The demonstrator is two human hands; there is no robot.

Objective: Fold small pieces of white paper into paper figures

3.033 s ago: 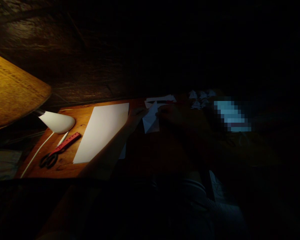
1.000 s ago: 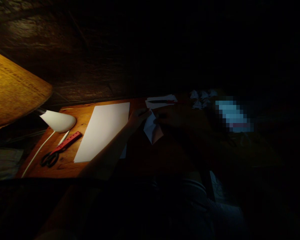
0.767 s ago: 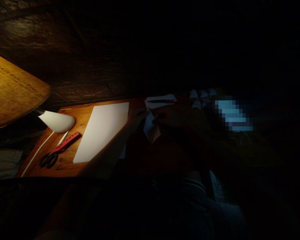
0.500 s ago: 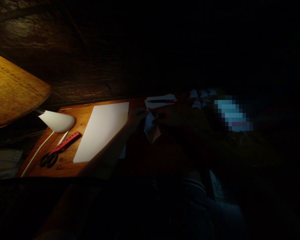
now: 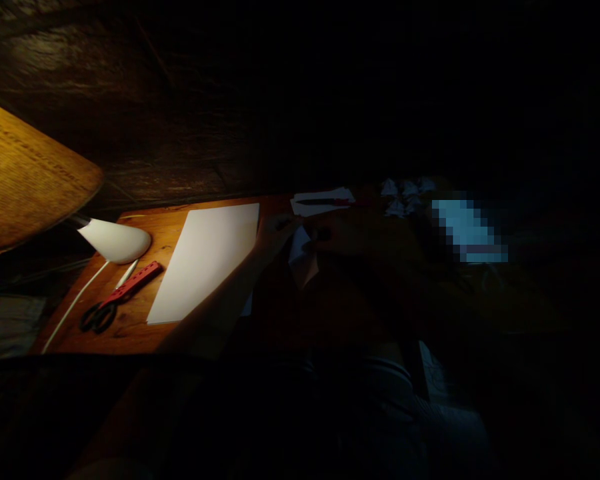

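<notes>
While our left hand (image 5: 273, 233) and right hand (image 5: 335, 237) pinch the folded paper (image 5: 298, 248) between narrowed fingers (image 5: 285, 223) over the desk (image 5: 166, 233), we judge it light, thin and easily creased, best held gently by its edges.

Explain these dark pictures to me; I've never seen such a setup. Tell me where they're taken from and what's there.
There is no machine: the bare left hand and right hand belong to a person wearing a camera on their head. Every picture comes from that camera, looking forward and down. Both hands seem to hold a folded piece of white paper, though deep shadow hides the fingers' detail.

On the brown wooden table lie large white paper sheets and scissors with black loop handles and a red slotted part, near a rounded white lamp base. Farther back are smaller white papers and small folded white paper shapes.
</notes>
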